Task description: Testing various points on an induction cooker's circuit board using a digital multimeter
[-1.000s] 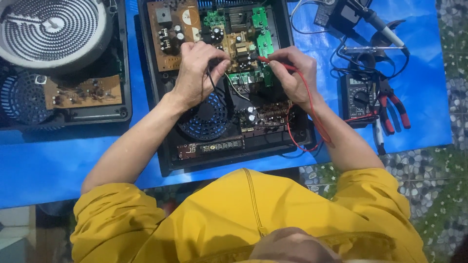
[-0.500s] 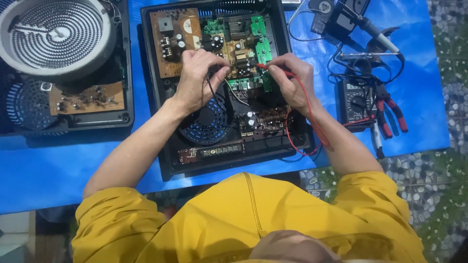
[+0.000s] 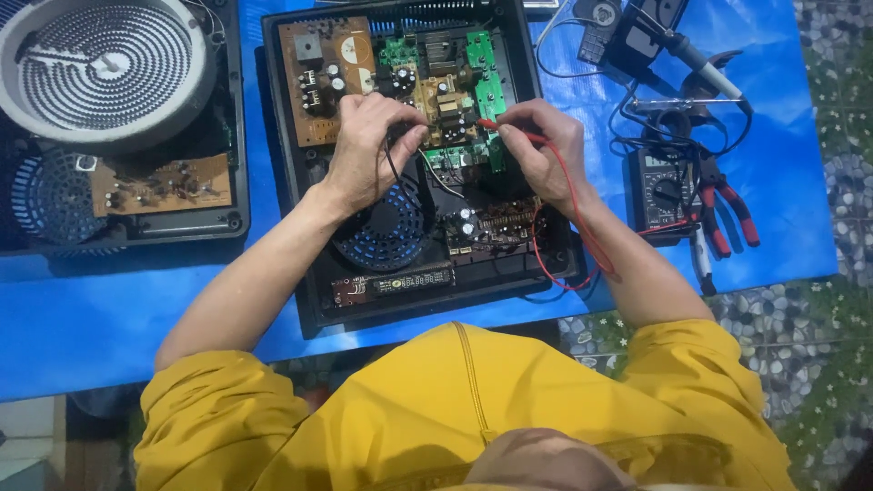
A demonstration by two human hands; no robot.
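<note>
Head view: left hand [image 3: 368, 150] pinches a black probe and right hand [image 3: 543, 150] a red probe [image 3: 503, 127] on the green board [image 3: 459, 86] in the open case; steady tips, touch single joints only.

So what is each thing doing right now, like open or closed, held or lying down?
Black cooker casing: open, boards and blue fan bare.
Red test probe: pinched in right hand, tip on board.
Left hand: fingers bent on a black lead.
Second cooker: open, coil showing.
Black multimeter: lying flat.
Red-handled pliers: lying, unheld.
</note>
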